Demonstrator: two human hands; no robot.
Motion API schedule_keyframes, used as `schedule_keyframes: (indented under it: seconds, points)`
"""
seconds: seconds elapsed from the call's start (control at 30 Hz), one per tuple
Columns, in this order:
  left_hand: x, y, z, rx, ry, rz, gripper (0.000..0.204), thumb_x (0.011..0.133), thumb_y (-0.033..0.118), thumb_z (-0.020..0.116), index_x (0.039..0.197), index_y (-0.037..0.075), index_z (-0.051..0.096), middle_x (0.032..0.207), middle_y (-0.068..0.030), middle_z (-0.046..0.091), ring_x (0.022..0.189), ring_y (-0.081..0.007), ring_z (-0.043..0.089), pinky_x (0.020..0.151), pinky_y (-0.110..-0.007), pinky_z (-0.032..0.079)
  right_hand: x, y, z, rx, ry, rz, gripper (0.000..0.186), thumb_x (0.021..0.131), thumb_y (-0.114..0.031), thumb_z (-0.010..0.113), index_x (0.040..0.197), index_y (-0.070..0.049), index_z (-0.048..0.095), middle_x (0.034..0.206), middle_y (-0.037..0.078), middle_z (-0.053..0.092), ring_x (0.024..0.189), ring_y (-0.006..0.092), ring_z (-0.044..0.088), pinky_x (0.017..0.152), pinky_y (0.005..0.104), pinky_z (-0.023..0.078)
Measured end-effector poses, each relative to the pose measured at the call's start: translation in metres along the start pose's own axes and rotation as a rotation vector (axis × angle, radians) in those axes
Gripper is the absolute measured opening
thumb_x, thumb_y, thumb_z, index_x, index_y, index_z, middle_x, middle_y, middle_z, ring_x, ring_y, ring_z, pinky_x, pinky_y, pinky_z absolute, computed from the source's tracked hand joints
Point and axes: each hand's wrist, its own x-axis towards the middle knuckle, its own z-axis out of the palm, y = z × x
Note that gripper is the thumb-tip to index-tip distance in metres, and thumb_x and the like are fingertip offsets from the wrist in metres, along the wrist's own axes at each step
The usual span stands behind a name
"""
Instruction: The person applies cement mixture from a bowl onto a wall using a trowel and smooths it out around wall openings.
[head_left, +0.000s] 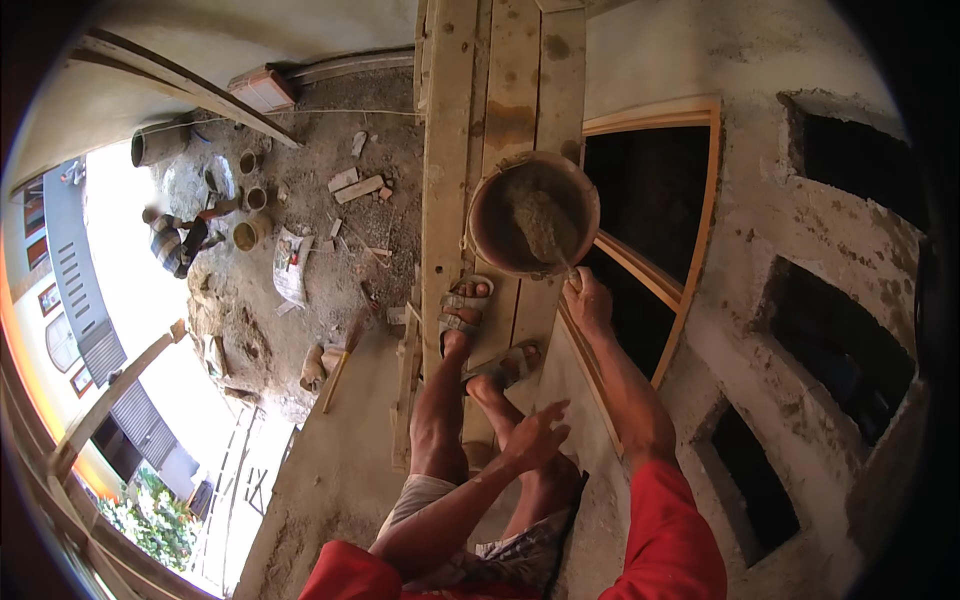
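A round bucket point(484, 245) stands on the wooden planks point(455, 130), with wet grey mortar in it. My right hand point(590, 302) is closed round the handle of a trowel at the bucket's near rim. Mortar covers the trowel's blade point(541, 222), which lies inside the bucket, so its outline is hard to make out. My left hand point(538, 438) hangs over my knee with its fingers stretched out and nothing in them. Both my feet, in sandals point(467, 305), rest on the planks just nearer than the bucket.
At right is a rough plastered wall point(730, 335) with dark recesses and an orange-brown wooden frame point(700, 240). Far below on the left, a person point(178, 243) crouches by several buckets point(247, 235) on dirt ground. Bricks point(358, 188) and a white sack point(291, 265) lie there too.
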Motion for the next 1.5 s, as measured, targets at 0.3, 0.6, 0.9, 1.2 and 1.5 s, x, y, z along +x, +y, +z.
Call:
schedule_keyframes:
  seconds: [0.3, 0.6, 0.9, 1.2, 1.5]
  points:
    - [0.026, -0.007, 0.004, -0.037, 0.009, 0.018, 0.055, 0.092, 0.025, 0.062, 0.143, 0.009, 0.052, 0.118, -0.0192, 0.07, 0.101, -0.033, 0.071, 0.091, -0.041, 0.053, -0.012, -0.041, -0.164, 0.174, -0.065, 0.111, 0.03, 0.089, -0.021, 0.07, 0.111, -0.005, 0.061, 0.082, 0.02, 0.066, 0.076, 0.0335, 0.07, 0.063, 0.0444, 0.052]
    - [0.064, 0.024, 0.003, 0.009, 0.03, 0.137, 0.054, 0.088, 0.023, 0.06, 0.135, -0.001, 0.055, 0.103, -0.0225, 0.073, 0.093, -0.037, 0.07, 0.086, -0.043, 0.053, -0.033, -0.181, -0.541, -0.007, 0.231, -0.001, 0.038, 0.08, -0.018, 0.078, 0.107, -0.003, 0.056, 0.092, 0.015, 0.068, 0.081, 0.0221, 0.069, 0.072, 0.037, 0.056]
    - [0.068, 0.072, -0.003, -0.056, 0.001, 0.051, 0.057, 0.087, 0.025, 0.06, 0.138, 0.0, 0.054, 0.089, -0.0158, 0.073, 0.07, -0.0228, 0.069, 0.074, -0.038, 0.054, -0.047, -0.211, -0.692, 0.664, 0.234, 0.128, 0.045, 0.087, -0.017, 0.071, 0.127, 0.003, 0.062, 0.078, 0.009, 0.066, 0.061, 0.0142, 0.062, 0.052, 0.0283, 0.052]
    - [0.086, 0.051, 0.01, 0.042, -0.034, 0.149, 0.056, 0.088, 0.023, 0.059, 0.14, 0.003, 0.053, 0.102, -0.015, 0.071, 0.07, -0.0207, 0.067, 0.066, -0.036, 0.054, -0.088, -0.204, -0.812, -0.097, 1.147, 0.234, 0.038, 0.093, -0.024, 0.066, 0.127, -0.007, 0.064, 0.082, 0.005, 0.064, 0.064, 0.01, 0.059, 0.053, 0.0254, 0.051]
    - [0.068, 0.037, 0.005, -0.15, -0.075, 0.039, 0.053, 0.089, 0.018, 0.06, 0.138, -0.001, 0.054, 0.101, -0.0159, 0.066, 0.064, -0.0184, 0.065, 0.058, -0.032, 0.054, -0.055, -0.146, -0.636, -0.074, 0.459, 0.456, 0.051, 0.089, -0.022, 0.07, 0.135, -0.002, 0.058, 0.09, 0.009, 0.066, 0.062, 0.0133, 0.063, 0.052, 0.0298, 0.052]
